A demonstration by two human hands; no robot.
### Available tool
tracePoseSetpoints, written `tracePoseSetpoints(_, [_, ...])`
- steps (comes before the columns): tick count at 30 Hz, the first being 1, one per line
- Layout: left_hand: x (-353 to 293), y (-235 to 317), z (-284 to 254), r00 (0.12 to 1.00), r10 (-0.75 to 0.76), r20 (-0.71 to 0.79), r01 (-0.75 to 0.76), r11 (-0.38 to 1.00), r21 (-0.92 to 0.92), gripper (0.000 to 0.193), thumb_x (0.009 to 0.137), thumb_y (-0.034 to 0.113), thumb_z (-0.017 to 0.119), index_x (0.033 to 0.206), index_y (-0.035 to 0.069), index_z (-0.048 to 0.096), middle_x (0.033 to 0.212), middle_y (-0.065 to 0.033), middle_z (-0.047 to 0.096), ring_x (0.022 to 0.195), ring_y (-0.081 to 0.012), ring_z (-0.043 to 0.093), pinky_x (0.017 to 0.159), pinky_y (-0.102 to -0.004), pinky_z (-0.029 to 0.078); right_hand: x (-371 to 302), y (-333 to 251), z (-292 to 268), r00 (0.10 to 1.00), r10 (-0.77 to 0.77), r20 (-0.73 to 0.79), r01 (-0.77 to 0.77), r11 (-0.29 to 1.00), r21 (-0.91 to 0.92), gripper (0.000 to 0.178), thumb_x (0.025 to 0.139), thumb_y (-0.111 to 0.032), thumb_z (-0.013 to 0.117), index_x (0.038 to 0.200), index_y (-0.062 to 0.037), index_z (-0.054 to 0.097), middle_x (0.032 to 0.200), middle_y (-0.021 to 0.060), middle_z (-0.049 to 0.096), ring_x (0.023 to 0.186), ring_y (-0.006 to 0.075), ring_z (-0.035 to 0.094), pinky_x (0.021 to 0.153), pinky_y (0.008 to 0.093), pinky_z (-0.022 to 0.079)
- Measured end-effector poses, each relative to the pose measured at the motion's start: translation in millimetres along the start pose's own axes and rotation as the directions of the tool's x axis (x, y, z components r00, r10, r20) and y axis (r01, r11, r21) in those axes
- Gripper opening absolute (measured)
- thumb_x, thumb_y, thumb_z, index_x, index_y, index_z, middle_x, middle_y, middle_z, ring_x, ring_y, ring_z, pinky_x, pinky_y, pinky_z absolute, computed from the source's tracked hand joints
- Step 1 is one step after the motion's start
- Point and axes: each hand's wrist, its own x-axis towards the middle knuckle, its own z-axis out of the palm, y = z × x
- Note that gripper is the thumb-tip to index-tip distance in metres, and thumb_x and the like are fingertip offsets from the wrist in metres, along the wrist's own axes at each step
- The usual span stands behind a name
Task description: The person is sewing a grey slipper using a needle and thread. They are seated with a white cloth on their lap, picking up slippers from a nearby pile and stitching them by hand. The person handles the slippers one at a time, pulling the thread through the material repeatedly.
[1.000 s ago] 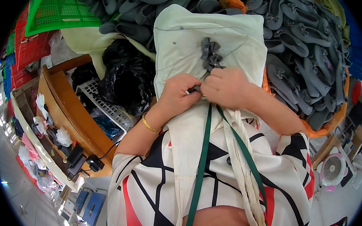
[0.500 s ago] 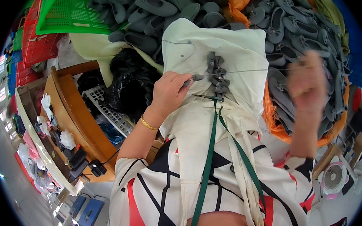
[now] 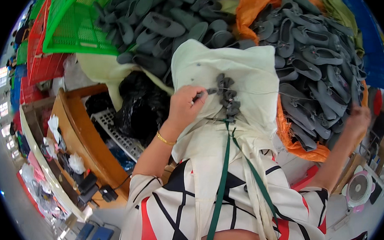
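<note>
My left hand point(image 3: 187, 104) pinches a small grey fabric piece point(image 3: 211, 91) above the white cloth point(image 3: 252, 73) over my lap. Beside it, several gathered grey fabric bows point(image 3: 228, 96) lie in a short row on the cloth. A thin thread point(image 3: 286, 94) runs from near the left fingers across the cloth to the right. Out at the far right, by the heap of shoes, my right hand point(image 3: 358, 119) is closed at the thread's line; its fingers are slightly blurred, and a needle cannot be made out.
Grey shoes point(image 3: 162, 25) are heaped ahead, and more fill an orange sack point(image 3: 302, 149) at the right. A green crate point(image 3: 76, 31) stands at the far left. Nearer are a black plastic bag point(image 3: 142, 103), a wooden drawer unit point(image 3: 83, 142) and a small fan point(image 3: 357, 188).
My right hand has moved outward to the right and lower, drawing the thread out longer. The left hand keeps its pinch on the grey piece. The whole view has shifted slightly.
</note>
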Motion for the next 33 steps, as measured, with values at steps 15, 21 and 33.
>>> tracePoseSetpoints(15, [77.9,24.4,62.3,0.857,-0.127,0.5,0.367,0.832,-0.417,0.018,0.094,0.012,0.064,0.109,0.0,0.066,0.089,0.0011,0.064,0.081,-0.0059,0.058,0.073,-0.022,0.049,-233.0,1.4,195.0,0.254,0.229,0.94,-0.014,0.972,-0.234,0.017,0.09,-0.012,0.069,0.103,-0.0009,0.066,0.092,0.0048,0.065,0.081,0.012,0.061,0.074,0.0269,0.049])
tracePoseSetpoints(21, [228.3,-36.9,111.7,0.912,-0.234,0.336,0.294,0.946,-0.139,0.023,0.092,0.021,0.064,0.097,-0.001,0.068,0.076,-0.0044,0.066,0.07,-0.0104,0.059,0.067,-0.0265,0.047,-237.7,51.2,202.1,0.537,0.298,0.789,-0.233,0.951,-0.201,0.014,0.086,-0.009,0.072,0.097,-0.0007,0.067,0.08,0.0051,0.063,0.069,0.01,0.061,0.063,0.0237,0.049])
tracePoseSetpoints(33, [245.1,-186.7,272.3,0.573,-0.574,0.585,0.815,0.321,-0.483,0.014,0.082,0.014,0.078,0.087,0.008,0.066,0.074,0.0067,0.058,0.066,-0.0077,0.05,0.061,-0.0237,0.039,-225.5,43.6,209.0,0.651,-0.077,0.755,0.111,0.994,0.005,0.01,0.08,-0.009,0.074,0.086,-0.0049,0.068,0.068,0.0062,0.056,0.056,0.02,0.055,0.052,0.0319,0.044])
